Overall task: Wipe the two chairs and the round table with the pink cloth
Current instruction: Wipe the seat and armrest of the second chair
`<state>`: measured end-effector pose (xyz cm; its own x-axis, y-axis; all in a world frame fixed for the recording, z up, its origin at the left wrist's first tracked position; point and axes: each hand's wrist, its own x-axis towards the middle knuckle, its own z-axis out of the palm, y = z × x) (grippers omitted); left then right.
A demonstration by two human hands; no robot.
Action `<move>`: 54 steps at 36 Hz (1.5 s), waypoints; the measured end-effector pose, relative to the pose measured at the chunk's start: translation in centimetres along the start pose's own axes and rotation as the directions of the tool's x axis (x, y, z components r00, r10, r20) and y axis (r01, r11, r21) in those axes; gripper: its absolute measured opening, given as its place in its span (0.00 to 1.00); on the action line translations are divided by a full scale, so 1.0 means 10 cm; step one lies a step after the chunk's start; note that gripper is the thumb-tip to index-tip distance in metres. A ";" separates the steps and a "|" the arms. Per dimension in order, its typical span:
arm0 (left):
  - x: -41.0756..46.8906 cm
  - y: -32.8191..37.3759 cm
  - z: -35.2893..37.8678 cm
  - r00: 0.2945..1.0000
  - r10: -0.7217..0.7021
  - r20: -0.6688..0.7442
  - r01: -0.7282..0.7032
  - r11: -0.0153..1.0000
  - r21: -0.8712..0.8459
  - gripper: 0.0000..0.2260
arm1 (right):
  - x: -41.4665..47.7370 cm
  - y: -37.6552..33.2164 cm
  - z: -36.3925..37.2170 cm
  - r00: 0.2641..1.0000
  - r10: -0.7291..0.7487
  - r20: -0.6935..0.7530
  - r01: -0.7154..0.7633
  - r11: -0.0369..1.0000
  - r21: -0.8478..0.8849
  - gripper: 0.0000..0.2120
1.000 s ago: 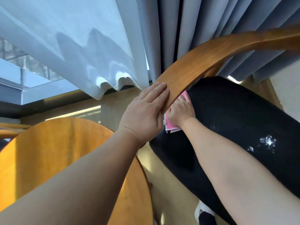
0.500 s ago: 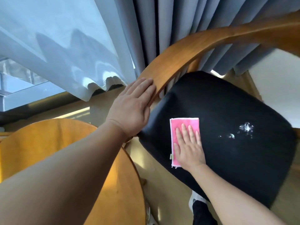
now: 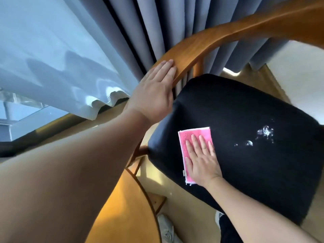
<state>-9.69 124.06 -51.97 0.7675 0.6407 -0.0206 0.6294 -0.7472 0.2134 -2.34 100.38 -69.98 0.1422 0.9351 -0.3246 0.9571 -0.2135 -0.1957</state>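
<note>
Right hand (image 3: 203, 163), fingers straight, presses cloth (image 3: 185, 137) on seat (image 3: 245, 172), left part; left hand (image 3: 154, 95) flat on rail (image 3: 210, 39) beyond seat, gripping nothing; white smear (image 3: 264, 133) on seat's right part.

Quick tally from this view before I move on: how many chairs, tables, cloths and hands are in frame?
chair: 1
round table: 1
pink cloth: 1
hands: 2, the left hand and the right hand
Total: 5
</note>
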 end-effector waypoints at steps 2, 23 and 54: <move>0.03 -0.02 0.00 1.000 0.010 0.008 -0.010 1.000 0.014 0.25 | 0.01 0.01 -0.02 1.000 -0.005 -0.004 0.005 1.000 0.008 0.30; 0.01 -0.04 0.07 0.994 0.090 -0.061 -0.086 0.994 0.064 0.24 | 1.90 0.13 -0.85 0.999 -0.045 0.014 0.045 0.998 -0.046 0.28; 0.03 -0.01 0.05 0.996 0.094 0.010 -0.094 0.991 0.090 0.25 | 0.07 0.62 -0.20 0.972 0.233 0.026 -0.233 0.972 -0.008 0.30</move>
<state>-9.46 124.21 -52.48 0.8244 0.5659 -0.0103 0.5626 -0.8172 0.1252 4.17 100.32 -69.62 0.3550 0.8519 -0.3850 0.8996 -0.4234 -0.1073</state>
